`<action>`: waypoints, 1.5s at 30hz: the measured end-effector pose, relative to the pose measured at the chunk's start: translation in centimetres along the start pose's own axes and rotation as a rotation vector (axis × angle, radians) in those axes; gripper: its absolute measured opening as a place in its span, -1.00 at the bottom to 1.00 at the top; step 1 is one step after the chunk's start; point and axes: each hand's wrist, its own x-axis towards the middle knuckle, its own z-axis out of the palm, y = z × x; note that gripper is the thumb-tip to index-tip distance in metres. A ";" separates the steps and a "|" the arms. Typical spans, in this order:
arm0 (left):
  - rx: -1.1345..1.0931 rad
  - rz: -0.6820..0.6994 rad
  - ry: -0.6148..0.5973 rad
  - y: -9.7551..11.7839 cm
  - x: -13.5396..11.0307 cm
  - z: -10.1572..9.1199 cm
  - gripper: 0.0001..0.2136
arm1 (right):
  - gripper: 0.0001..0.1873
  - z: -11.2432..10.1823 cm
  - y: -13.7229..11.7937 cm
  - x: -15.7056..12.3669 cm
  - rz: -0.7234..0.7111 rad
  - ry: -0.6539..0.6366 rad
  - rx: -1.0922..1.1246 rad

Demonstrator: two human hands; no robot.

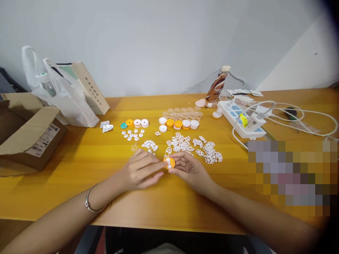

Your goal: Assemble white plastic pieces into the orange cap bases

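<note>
My right hand [192,173] holds a small round orange case [172,162] between thumb and fingers, just above the table. Small white round parts [169,166] sit inside the case. With its fingers stretched out, my left hand [141,169] reaches the case from the left, the index fingertip touching or nearly touching its inside. Beyond my hands lie a heap of white spoked plastic pieces [180,144], a second such heap [210,151], white round buttons [150,144] and tiny clear rings [134,146].
Orange and white discs [178,124] stand in rows, with a teal disc [123,125] and clear cups [182,113] nearby. A cardboard box [29,141] and plastic bag [70,102] are left. A bottle [217,84], power strip [241,120] and cables occupy the right.
</note>
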 end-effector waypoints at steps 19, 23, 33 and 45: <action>0.146 -0.528 -0.149 -8.2 7.0 5.7 -0.90 | -0.65 -0.6 -1.3 0.5 -0.102 0.193 -0.034; 0.078 -0.540 -0.088 -6.7 6.8 4.5 -0.92 | -0.64 -0.6 -1.4 0.3 -0.099 0.196 -0.038; -1.287 -0.859 0.076 -1.9 2.1 1.0 -0.83 | -0.64 -0.3 -1.0 0.1 -0.056 0.112 -0.038; -1.096 -0.690 -0.047 -1.7 2.0 0.9 -0.71 | -0.62 -0.7 -0.5 0.3 0.021 0.077 -0.057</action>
